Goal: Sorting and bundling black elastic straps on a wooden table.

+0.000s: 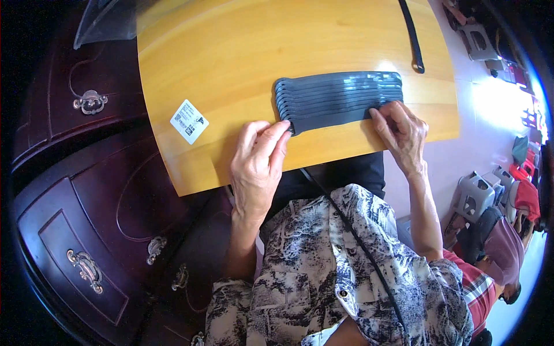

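Several flat black straps (340, 98) lie overlapped in a neat row on the yellow wooden table, their rounded ends lined up at the left. My left hand (259, 158) is closed in a pinch on the left end of the nearest strap. At the right end of that same strap, my right hand (401, 130) pinches its near edge between thumb and fingers, the other fingers curled. Another single black strap (412, 40) lies apart at the far right, with a small eyelet-like end toward me.
The wood-grain table (219, 52) carries a white printed label (189, 121) at the left. Clear plastic (109, 23) lies at the far left corner. Dark drawers (81, 254) with metal handles stand to the left. Plastic stools (476, 196) and other people (502, 248) are at the right.
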{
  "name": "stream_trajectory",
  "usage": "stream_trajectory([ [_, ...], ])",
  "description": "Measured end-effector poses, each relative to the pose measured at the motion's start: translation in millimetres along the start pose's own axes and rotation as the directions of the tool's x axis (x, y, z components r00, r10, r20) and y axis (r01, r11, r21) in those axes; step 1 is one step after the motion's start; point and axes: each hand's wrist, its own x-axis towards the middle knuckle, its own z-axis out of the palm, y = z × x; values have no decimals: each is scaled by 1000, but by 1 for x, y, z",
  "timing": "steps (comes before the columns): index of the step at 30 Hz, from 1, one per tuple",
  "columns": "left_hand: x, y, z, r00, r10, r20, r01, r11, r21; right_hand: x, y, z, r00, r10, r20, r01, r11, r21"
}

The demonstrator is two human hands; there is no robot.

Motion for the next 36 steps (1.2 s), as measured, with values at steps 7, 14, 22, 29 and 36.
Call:
stream_trajectory([
  [7,5,5,7,998,-34,57,33,999,13,-23,5,-10,997,-43,58,44,999,-17],
  [14,11,13,2,975,-184,123,190,981,-39,-38,10,-20,986,98,-137,-100,995,-7],
  [22,16,13,9,950,-270,153,289,950,-119,-11,-28,-1,971,-234,-45,238,963,127],
  [29,5,14,15,972,-233,44,237,963,-132,11,-56,46,936,-347,64,298,874,383],
  [36,-8,1,23,989,53,-139,-57,998,-26,16,-60,51,928,-368,62,320,871,373],
])
